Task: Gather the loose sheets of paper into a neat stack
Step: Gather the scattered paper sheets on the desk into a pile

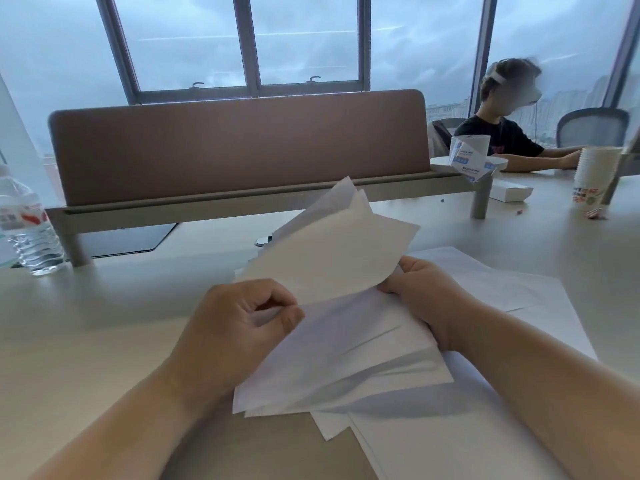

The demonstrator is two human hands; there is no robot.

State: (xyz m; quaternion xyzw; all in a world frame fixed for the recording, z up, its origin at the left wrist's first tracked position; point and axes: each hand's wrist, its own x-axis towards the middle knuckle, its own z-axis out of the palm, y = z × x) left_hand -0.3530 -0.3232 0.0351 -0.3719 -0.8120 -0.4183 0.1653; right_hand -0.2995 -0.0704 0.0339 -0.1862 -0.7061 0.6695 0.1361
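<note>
Head view: at frame centre, the left hand (242,317) and right hand (420,292) each grasp a side of an untidy bundle of white sheets (346,296), lifted above more loose paper (502,292) on the pale desk (104,334). A water bottle (29,226) stands at far left.

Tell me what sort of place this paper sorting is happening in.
Most likely a shared office high in a building. A fabric desk divider splits a long pale table, a mesh office chair stands by another seated person, and tall windows overlook distant towers.
</note>
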